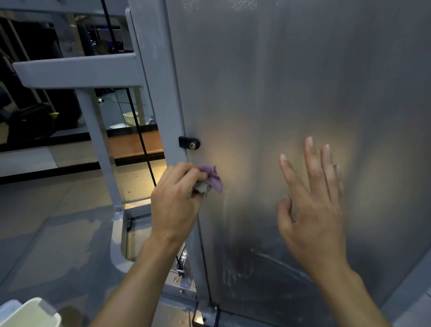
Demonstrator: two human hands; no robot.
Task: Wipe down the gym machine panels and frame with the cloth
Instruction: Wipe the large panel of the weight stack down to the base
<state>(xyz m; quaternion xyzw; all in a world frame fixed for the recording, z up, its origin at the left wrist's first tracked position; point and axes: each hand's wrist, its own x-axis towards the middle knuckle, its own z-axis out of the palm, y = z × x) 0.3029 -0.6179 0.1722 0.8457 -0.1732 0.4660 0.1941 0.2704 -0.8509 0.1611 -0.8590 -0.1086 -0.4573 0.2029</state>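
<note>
From the head camera, the left hand held the purple cloth with curled fingers, at the left edge of the grey panel beside the frame. The right hand hovered before the panel, fingers spread apart

cloth mostly hidden inside left hand, pale container cut off at bottom edge

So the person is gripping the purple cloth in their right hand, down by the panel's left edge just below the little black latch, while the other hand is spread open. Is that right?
Not quite: the head view shows the left hand gripping the purple cloth. It is by the metal panel edge, just below the black latch. The right hand is the one spread open.
</note>
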